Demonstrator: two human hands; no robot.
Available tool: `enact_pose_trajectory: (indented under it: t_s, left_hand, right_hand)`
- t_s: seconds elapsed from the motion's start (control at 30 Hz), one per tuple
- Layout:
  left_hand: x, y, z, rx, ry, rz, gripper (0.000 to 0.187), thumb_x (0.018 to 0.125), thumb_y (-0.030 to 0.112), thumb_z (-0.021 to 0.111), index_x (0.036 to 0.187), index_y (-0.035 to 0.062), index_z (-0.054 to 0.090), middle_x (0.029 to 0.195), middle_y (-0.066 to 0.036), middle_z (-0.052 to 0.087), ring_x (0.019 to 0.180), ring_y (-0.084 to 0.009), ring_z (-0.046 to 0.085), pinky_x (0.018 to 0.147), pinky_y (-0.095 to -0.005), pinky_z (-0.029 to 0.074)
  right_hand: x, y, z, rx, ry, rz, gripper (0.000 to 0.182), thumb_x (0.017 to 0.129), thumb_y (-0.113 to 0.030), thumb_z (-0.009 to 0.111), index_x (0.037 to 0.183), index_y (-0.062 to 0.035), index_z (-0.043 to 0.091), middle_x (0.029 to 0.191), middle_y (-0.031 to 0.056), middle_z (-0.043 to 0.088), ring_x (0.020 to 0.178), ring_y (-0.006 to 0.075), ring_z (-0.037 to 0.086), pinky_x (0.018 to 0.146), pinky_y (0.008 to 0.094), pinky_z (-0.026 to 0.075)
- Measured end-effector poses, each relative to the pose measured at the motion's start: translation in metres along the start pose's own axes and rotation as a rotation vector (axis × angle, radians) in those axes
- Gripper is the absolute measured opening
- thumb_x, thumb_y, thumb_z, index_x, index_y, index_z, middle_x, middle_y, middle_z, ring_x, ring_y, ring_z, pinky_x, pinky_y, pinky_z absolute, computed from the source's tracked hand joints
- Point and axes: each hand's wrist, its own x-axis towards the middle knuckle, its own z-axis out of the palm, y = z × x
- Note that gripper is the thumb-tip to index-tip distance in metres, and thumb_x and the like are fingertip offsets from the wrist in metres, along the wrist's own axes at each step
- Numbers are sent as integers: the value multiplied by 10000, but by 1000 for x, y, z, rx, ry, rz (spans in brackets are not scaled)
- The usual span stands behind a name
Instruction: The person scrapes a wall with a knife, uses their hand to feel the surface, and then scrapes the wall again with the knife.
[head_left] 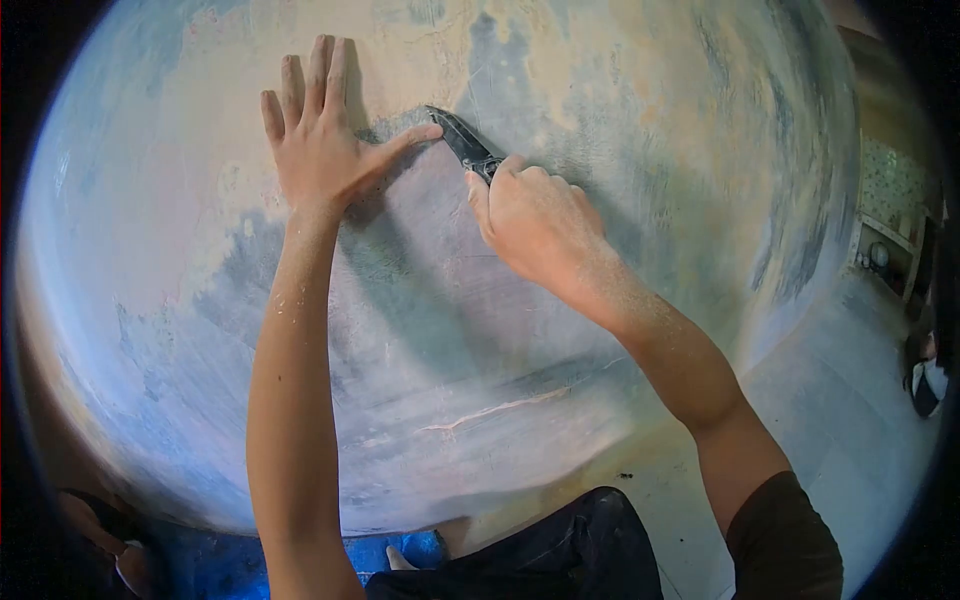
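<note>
Dusty right hand [540, 225], flat scraper [462, 143]

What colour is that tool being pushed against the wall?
The narrow metal scraper blade is black, seen best in the head view, held in the right hand.

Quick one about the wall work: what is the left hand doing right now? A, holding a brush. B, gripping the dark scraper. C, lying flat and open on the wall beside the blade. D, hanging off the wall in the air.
C: the left hand lies spread flat on the wall, thumb reaching toward the blade of the dark scraper, which the right hand grips.
</note>
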Motion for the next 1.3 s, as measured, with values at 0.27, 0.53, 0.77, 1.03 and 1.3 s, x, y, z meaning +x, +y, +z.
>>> enact_pose_trajectory:
  t_s: [0.27, 0.53, 0.77, 1.03, 1.3]
  left_hand:
    - [3, -4, 4, 19, 3, 4, 1340, 562, 1015, 551, 1625, 245, 283, 1693, -15, 245, 1572, -320, 149, 1267, -549, 58]
    - [4, -4, -1, 6, -19, 13, 1363, 558, 1025, 531, 1630, 224, 272, 1699, -31, 229, 1574, -343, 125, 1255, -577, 55]
    - [5, 1, -2, 4, -25, -14, 1348, 546, 990, 600, 1626, 250, 283, 1698, -22, 236, 1571, -332, 152, 1253, -582, 72]
    - [9, 6, -2, 27, -34, -60, 1302, 583, 976, 599, 1624, 259, 289, 1699, -16, 233, 1574, -323, 141, 1256, -568, 70]
    - [2, -1, -5, 1, -28, 24, 1329, 582, 1004, 554, 1629, 234, 277, 1698, -47, 230, 1565, -364, 154, 1253, -582, 60]
  right_hand:
    - [1, -11, 6, 33, 16, 63, 507, 1083, -350, 411, 1022, 114, 609, 817, 254, 719, 814, 406, 739, 736, 494, 593]
    - [-4, -6, 17, 90, 60, 82, 495, 1082, -354, 424, 982, 93, 610, 783, 240, 721, 777, 398, 744, 706, 486, 599]
    - [0, -6, 17, 112, 64, 97, 504, 1078, -363, 427, 979, 97, 609, 791, 246, 722, 775, 405, 741, 712, 485, 599]
    - [10, -5, 15, 185, 133, 71, 521, 1075, -370, 430, 967, 101, 622, 776, 260, 714, 755, 414, 736, 694, 484, 599]
    - [-8, 1, 32, 177, 54, 102, 524, 1074, -397, 434, 944, 81, 607, 768, 263, 709, 760, 415, 735, 695, 495, 593]
